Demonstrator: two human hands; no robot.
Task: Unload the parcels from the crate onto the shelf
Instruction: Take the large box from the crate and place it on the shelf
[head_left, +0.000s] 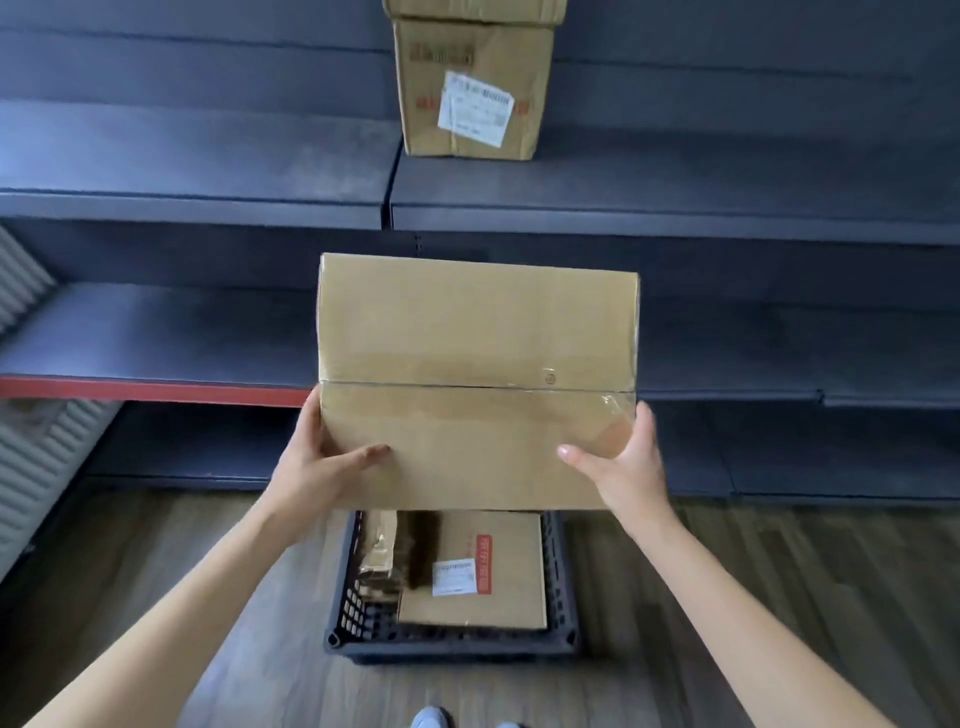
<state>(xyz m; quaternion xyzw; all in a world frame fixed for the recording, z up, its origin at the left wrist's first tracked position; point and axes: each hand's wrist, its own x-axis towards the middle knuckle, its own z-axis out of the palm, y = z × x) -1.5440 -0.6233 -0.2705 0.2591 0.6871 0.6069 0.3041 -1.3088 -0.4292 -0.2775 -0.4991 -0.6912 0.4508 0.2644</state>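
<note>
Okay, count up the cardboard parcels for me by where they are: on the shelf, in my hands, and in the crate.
On the dark shelf: 2, stacked brown cardboard boxes
Held by left hand and right hand: 1, plain cardboard box
In the black plastic crate: 2 visible, labelled flat cardboard box and taped brown parcel
Total: 5

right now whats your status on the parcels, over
Left hand and right hand grip the large box, lifted over the crate. Flat parcel left inside. One box on the shelf; nothing blocking.
</note>
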